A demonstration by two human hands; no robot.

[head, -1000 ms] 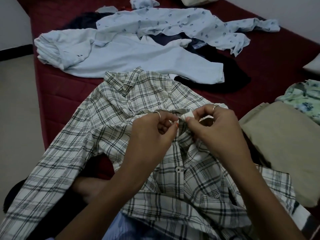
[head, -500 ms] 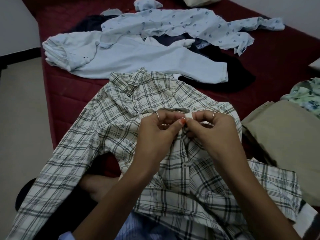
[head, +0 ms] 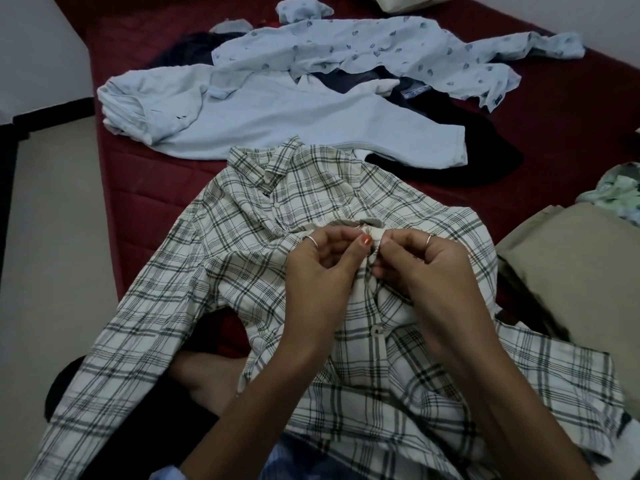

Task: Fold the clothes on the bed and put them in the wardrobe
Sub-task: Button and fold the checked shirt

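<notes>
plaid shirt (head: 249, 258) spread front-up across the near edge of the bed (head: 138, 188), collar toward the far side, one long sleeve trailing off the bed edge down the left, the other bunched low on the right. left hand (head: 318, 271) pinched closed on the shirt's front placket, thumb with an orange-painted nail pressing the cloth edge, a ring on one finger. right hand (head: 426, 268) likewise pinched closed on the same placket, fingertips touching those of the left hand, a ring showing too. a white button (head: 375, 329) visible on the placket just below both hands, fastened or not cannot tell. plain light-blue shirt (head: 277, 123) lying flat beyond the plaid collar, touching it. printed light-blue shirt (head: 363, 50) spread farther back, partly overlapping the plain one. dark garment (head: 450, 133) beneath and to the right of the blue shirts. folded beige cloth (head: 575, 271) on the bed at the right, just beside the plaid shirt. green floral cloth (head: 620, 192) behind the beige one, cut off by the right edge. pale floor (head: 45, 237) on the left of the bed. a bare foot (head: 207, 372) tucked under the hanging left sleeve.
</notes>
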